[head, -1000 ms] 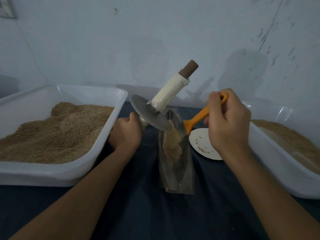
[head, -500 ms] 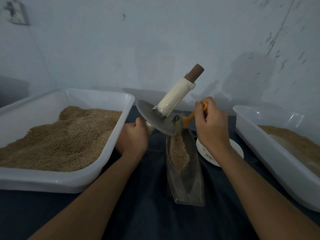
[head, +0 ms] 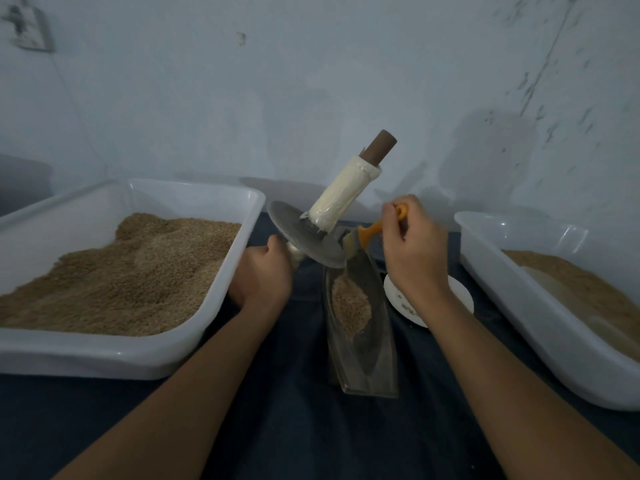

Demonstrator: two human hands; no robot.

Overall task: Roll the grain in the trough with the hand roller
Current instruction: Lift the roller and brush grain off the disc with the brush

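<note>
I see the trough (head: 363,327) mid-bench, grain (head: 350,306) heaped inside. My left hand (head: 261,278) grips the hand roller (head: 322,223), tilted over its far end; my right hand (head: 414,251) pinches an orange scraper (head: 372,231) — white tubs (head: 194,355) of grain flank both sides.

The trough (head: 367,344) looks like dull grey metal, smooth with a faint sheen; the grain (head: 350,306) in it is coarse and matt. The hand roller (head: 304,237) has a smooth metal disc and a handle wrapped in cream tape. Both tubs (head: 194,344) are glossy white plastic, on dark matt cloth (head: 294,427)
</note>
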